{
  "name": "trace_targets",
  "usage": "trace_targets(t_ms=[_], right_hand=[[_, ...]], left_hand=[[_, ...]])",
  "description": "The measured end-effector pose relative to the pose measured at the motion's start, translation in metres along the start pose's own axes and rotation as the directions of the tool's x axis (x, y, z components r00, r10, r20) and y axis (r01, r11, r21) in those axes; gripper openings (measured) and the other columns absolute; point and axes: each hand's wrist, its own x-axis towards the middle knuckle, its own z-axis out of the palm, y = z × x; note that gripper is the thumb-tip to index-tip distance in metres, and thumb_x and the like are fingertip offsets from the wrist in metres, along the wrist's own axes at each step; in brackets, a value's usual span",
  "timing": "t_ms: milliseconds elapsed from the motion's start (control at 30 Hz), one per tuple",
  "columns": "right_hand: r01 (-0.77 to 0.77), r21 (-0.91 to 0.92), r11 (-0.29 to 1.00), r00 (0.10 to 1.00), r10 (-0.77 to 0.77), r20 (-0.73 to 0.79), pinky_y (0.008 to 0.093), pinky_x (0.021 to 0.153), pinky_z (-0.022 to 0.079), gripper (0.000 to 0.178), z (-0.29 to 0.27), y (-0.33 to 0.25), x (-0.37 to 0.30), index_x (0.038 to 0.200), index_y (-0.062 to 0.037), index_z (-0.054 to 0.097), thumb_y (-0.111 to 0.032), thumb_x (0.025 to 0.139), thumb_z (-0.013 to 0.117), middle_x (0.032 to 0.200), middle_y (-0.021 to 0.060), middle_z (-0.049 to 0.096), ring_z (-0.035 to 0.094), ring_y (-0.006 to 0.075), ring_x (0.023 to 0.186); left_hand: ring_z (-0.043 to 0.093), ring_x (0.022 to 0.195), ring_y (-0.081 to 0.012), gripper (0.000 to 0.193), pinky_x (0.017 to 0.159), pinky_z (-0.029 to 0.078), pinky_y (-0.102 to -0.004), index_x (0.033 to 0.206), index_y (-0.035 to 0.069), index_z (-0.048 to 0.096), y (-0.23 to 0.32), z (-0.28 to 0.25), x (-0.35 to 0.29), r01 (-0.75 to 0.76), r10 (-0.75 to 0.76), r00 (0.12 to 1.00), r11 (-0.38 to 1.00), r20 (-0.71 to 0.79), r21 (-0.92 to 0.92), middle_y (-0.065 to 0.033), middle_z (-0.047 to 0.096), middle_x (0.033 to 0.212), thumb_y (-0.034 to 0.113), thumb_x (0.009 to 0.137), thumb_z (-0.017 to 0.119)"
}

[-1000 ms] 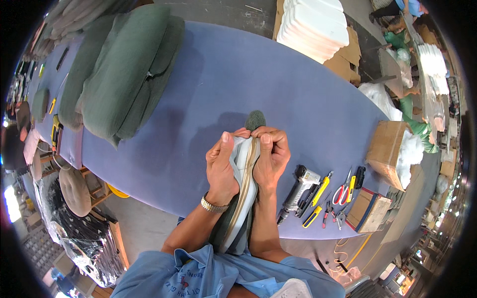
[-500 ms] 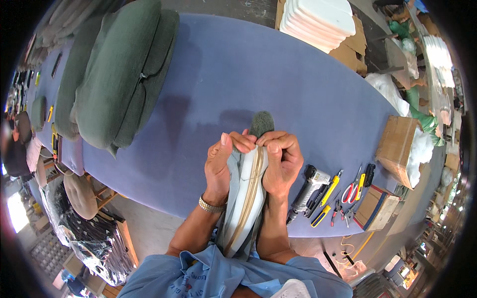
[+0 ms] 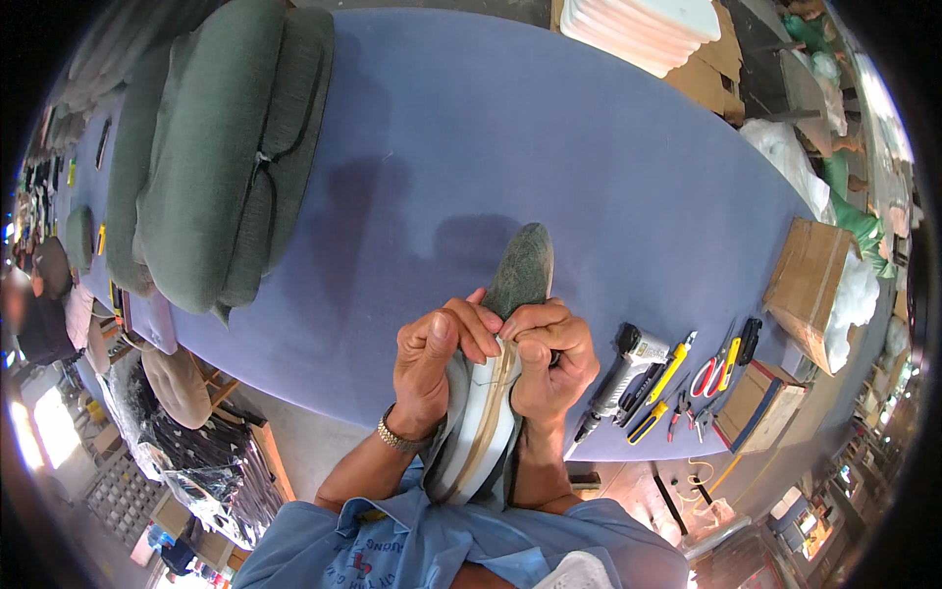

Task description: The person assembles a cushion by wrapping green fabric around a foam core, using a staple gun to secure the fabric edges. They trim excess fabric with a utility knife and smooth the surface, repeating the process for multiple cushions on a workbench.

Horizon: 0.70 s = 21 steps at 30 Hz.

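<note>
In front of my body stands a narrow white foam pad (image 3: 479, 378) with a tan strip (image 3: 480, 437) running along its edge. A grey-green fabric cover (image 3: 520, 273) wraps the pad's far end and hangs open along both sides nearer me. My left hand (image 3: 429, 358) pinches the cover's left edge, its thumb raised. Opposite it, my right hand (image 3: 551, 363) grips the right edge, fingers curled over the fabric. Both sets of fingertips meet where the foam disappears under the cover. The near end of the pad rests against my blue shirt.
Large grey-green cushions (image 3: 211, 162) lie on the blue-topped table (image 3: 432, 128) at left. At right are a staple gun (image 3: 628, 368), yellow cutters (image 3: 672, 373), red-handled scissors (image 3: 705, 378) and a cardboard box (image 3: 807, 285) beside white stuffing. White foam sheets (image 3: 638, 29) are stacked beyond the far edge.
The cover's closed end shows longer beyond my fingers, and my hands sit slightly nearer my body, still gripping its edges. The whole view has shifted a little.
</note>
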Motion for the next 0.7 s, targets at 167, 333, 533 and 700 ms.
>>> trace_targets(t_ms=[167,333,533,700], right_hand=[[0.002,-0.010,1.000,1.000,-0.002,0.004,0.0302,0.071,0.052,0.016,-0.011,0.001,0.001,0.088,-0.0035,0.057,-0.010,0.099,0.067,0.087,0.0144,0.071,0.062,0.0164,0.075],[0.043,0.064,0.997,0.999,-0.043,-0.011,0.0308,0.074,0.052,0.016,-0.039,0.010,0.005,0.098,-0.0024,0.056,-0.014,0.104,0.066,0.095,0.0194,0.069,0.064,0.0173,0.081],[0.038,0.097,0.995,0.999,-0.037,-0.009,0.0306,0.078,0.052,0.018,-0.043,0.005,0.001,0.098,-0.0023,0.057,-0.016,0.103,0.067,0.098,0.0201,0.069,0.061,0.0154,0.081],[-0.002,0.111,0.994,0.999,0.007,-0.038,0.0304,0.081,0.052,0.018,-0.049,0.007,-0.001,0.098,-0.0014,0.059,-0.016,0.102,0.069,0.100,0.0204,0.070,0.062,0.0165,0.085]], left_hand=[[0.067,0.102,-0.0225,0.058,0.118,0.032,-0.0517,0.074,0.004,0.066,-0.011,-0.002,-0.002,-0.040,0.039,0.996,0.999,0.084,0.012,-0.0102,0.073,0.084,0.040,0.113,0.042],[0.066,0.114,-0.0266,0.055,0.115,0.038,-0.0477,0.090,-0.001,0.073,-0.002,0.002,0.026,0.026,-0.008,0.966,0.998,0.258,-0.063,-0.0139,0.075,0.100,0.037,0.114,0.041],[0.053,0.138,-0.0310,0.037,0.119,0.035,-0.0448,0.134,-0.001,0.065,-0.015,0.019,0.074,-0.141,0.100,0.939,0.985,0.328,0.101,-0.0172,0.061,0.144,0.021,0.108,0.050],[0.042,0.149,-0.0325,0.042,0.123,0.030,-0.0458,0.140,0.003,0.062,-0.031,0.038,0.072,-0.251,0.125,0.908,0.926,0.399,0.281,-0.0151,0.057,0.150,0.015,0.100,0.060]])
